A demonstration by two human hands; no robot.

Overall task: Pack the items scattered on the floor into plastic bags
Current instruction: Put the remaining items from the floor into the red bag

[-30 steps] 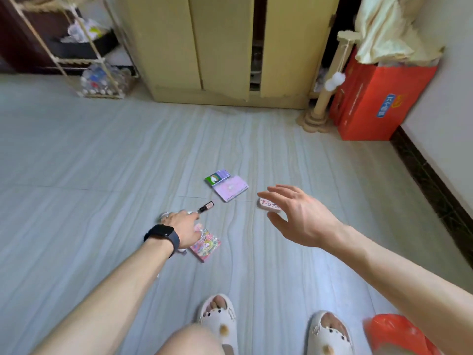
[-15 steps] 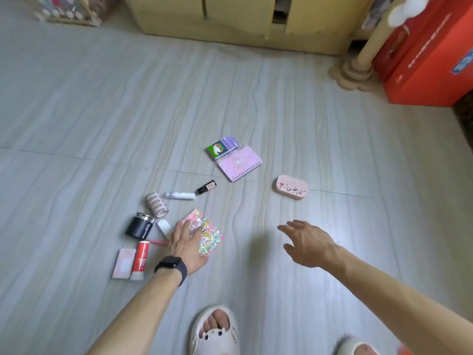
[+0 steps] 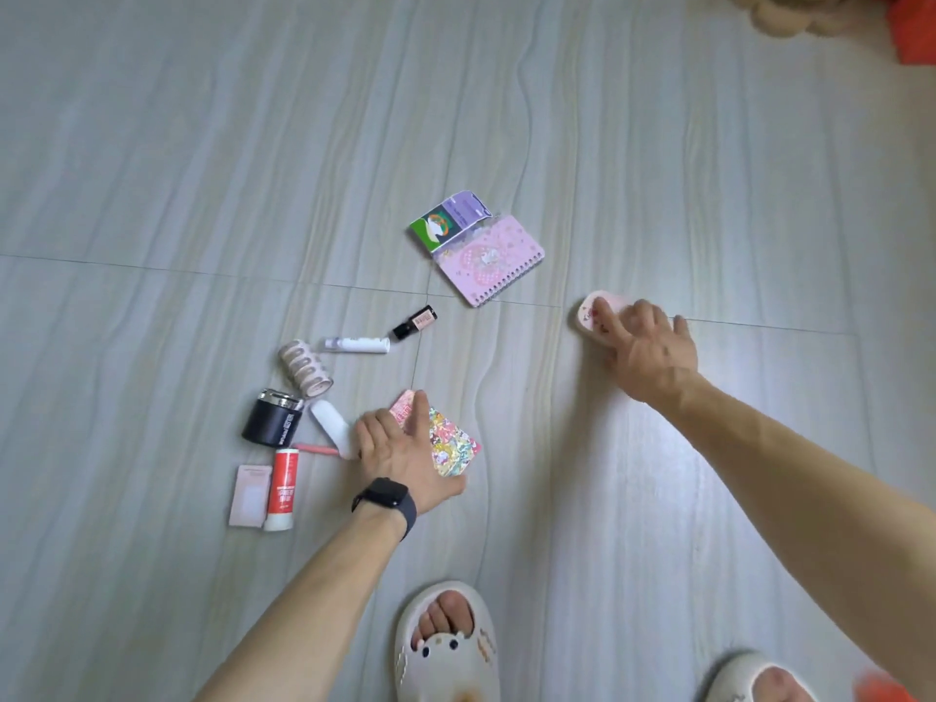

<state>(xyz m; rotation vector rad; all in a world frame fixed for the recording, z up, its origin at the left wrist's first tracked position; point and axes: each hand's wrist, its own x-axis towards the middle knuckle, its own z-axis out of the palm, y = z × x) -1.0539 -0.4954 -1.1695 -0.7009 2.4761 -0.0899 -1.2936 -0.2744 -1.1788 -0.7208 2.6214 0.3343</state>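
Observation:
My left hand (image 3: 400, 458), with a black watch on the wrist, grips a colourful cartoon packet (image 3: 453, 443) lying on the floor, index finger on top and thumb at its near edge. My right hand (image 3: 648, 352) reaches out to the right, and its fingers curl over a pink oval case (image 3: 587, 314) on the floor. Scattered nearby are a pink spiral notebook (image 3: 489, 260), a green and purple box (image 3: 445, 222), a nail polish bottle (image 3: 415, 322), a white tube (image 3: 357, 344), a tape roll stack (image 3: 305, 369), a black cup (image 3: 273, 418) and a red and white tube (image 3: 283, 491).
A flat pink packet (image 3: 249, 495), a white capsule (image 3: 332, 430) and a thin pink pen (image 3: 316, 449) lie left of my left hand. My white slippers (image 3: 445, 646) stand at the bottom. Something red-orange (image 3: 881, 691) shows at the bottom right corner; a round post base (image 3: 790, 12) sits top right.
The camera has tilted further down toward the floor. My right hand has moved forward and come down onto the pink case. The left hand stays on the cartoon packet.

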